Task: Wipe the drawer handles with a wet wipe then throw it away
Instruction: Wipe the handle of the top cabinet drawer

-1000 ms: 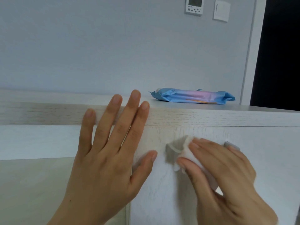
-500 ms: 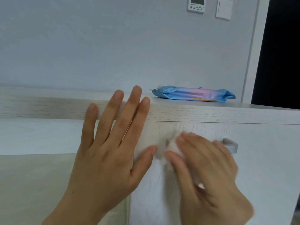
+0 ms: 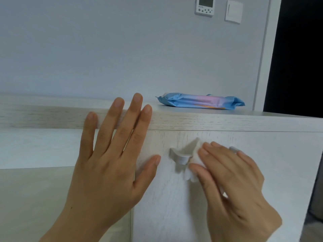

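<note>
head view: your left hand (image 3: 108,163) lies flat against the white wood, fingers straight and spread, holding nothing. its fingertips reach up over the front edge of the cabinet top (image 3: 218,122), and its thumb rests on the drawer front (image 3: 276,172), just left of the drawer handle (image 3: 179,157). your right hand (image 3: 232,186) has the wet wipe (image 3: 195,158) bunched between its curled fingers above and its thumb below, so the grip is closed round the wipe. the wipe is pressed onto the silver handle, a little in from its left end. that left end shows bare beside the wipe, the right end peeks out past your fingers, and the middle of the bar is hidden under the hand. a corner of the wipe sticks up above the handle. on the cabinet top, behind the handle, a blue and pink pack of wipes (image 3: 201,102) lies flat. higher up on the grey wall (image 3: 104,49) sit a white thermostat (image 3: 204,6) and a light switch (image 3: 233,11) beside it. a dark doorway (image 3: 297,58) stands at the right.
</note>
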